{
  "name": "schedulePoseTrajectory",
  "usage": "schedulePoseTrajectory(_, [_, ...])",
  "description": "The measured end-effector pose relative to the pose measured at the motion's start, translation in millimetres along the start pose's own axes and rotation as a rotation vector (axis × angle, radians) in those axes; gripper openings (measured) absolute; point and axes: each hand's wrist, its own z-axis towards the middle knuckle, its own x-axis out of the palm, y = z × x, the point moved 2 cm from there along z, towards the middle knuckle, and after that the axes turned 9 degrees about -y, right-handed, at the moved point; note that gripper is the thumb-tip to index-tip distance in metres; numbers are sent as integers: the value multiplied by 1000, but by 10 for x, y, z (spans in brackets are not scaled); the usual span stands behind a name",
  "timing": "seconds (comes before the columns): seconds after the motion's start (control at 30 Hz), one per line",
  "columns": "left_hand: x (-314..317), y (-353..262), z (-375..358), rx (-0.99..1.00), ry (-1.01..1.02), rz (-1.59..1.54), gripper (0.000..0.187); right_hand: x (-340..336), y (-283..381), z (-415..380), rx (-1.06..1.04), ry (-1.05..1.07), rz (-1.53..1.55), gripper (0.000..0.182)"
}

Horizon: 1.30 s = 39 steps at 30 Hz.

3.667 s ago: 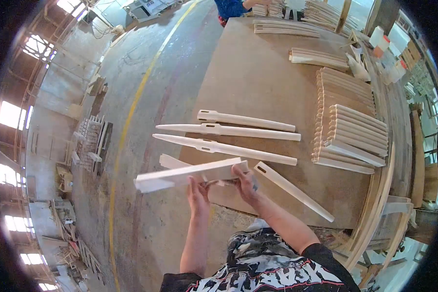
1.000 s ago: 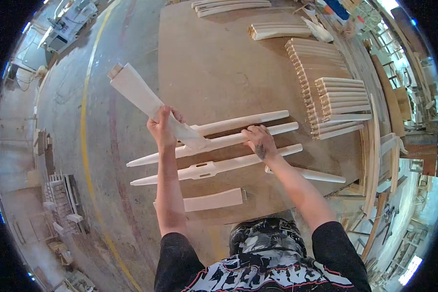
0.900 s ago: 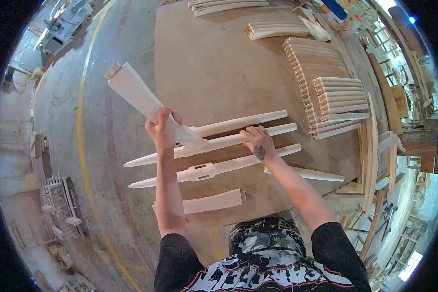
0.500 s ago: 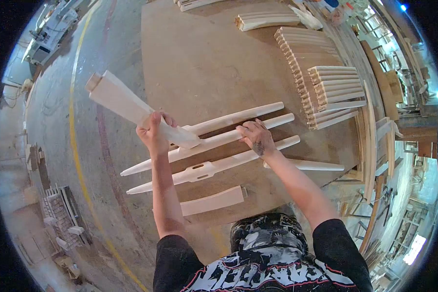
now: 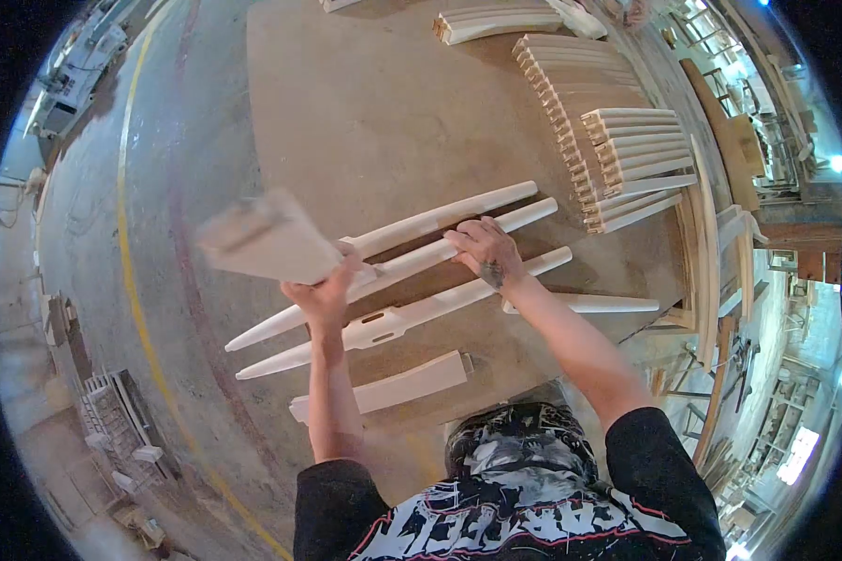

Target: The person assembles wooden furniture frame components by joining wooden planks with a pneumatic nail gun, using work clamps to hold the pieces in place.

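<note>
My left hand (image 5: 329,288) grips a pale wooden rail (image 5: 295,245), whose blurred far end points up and left. The rail's near end is by a long tapered chair leg (image 5: 407,266); whether it sits in the leg's joint is hidden by my hand. My right hand (image 5: 488,251) is wrapped over that same leg, toward its right end. Another leg (image 5: 458,211) lies just behind it. In front lies a third leg (image 5: 440,310) with slots cut in its wide part. Nearer me rests a curved rail (image 5: 407,383) with a tenon on its end.
A single tapered wooden piece (image 5: 594,304) lies to the right. Stacked wooden parts (image 5: 641,150) and a long row of parts (image 5: 580,84) fill the table's right side. Another bundle (image 5: 496,23) lies at the back. The brown tabletop (image 5: 346,122) borders a concrete floor (image 5: 215,112).
My left hand has moved right, and the rail has swung and turned to show a broader face. My right hand stays on the leg. The whole view has shifted slightly.
</note>
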Motion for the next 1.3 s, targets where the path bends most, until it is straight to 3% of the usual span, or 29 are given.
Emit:
schedulePoseTrajectory(0.17, [-50, 55, -86, -3, -46, -439, 18, -5, -2, -7, -20, -40, -17, 49])
schedulePoseTrajectory(0.33, [-56, 31, -121, -49, -73, -402, 13, 30, -16, 6, -53, -48, -6, 45])
schedulePoseTrajectory(0.47, [-125, 93, -102, -53, -28, -344, 7, -34, 57, 122, 106, 117, 65, 39])
schedulePoseTrajectory(0.53, [-98, 74, -101, -152, -56, -374, 7, -15, 113, 331, 141, 224, 172, 39])
schedulePoseTrajectory(0.67, [-165, 173, -50, -222, -6, -295, 11, 396, 521, 847, -253, -70, -65, 59])
schedulePoseTrajectory(0.7, [-211, 162, -44, -220, 21, -299, 15, 551, 579, 924, -175, 159, -44, 63])
schedulePoseTrajectory(0.8, [-244, -7, 85, -155, 72, -378, 28, 662, 575, 1257, -72, 478, 21, 61])
schedulePoseTrajectory(0.83, [-235, -132, 123, -99, 68, -447, 33, 618, 493, 1353, -79, 416, 78, 59])
schedulePoseTrajectory(0.93, [-253, -465, 249, -67, 54, -538, 46, 67, 371, 1804, 43, 371, 193, 59])
schedulePoseTrajectory(1.0, [-233, -638, 353, -85, 46, -566, 54, -632, 547, 2052, 126, 334, 429, 62])
schedulePoseTrajectory(1.13, [-193, -710, 460, -62, 45, -592, 47, -1726, 960, 2275, 90, 260, 669, 56])
schedulePoseTrajectory(1.23, [-196, -691, 467, -27, 60, -602, 40, -2126, 1256, 2211, -268, 52, 331, 55])
schedulePoseTrajectory(1.3, [-198, -690, 469, 0, 77, -609, 36, -2165, 1370, 2143, -366, -83, 151, 57])
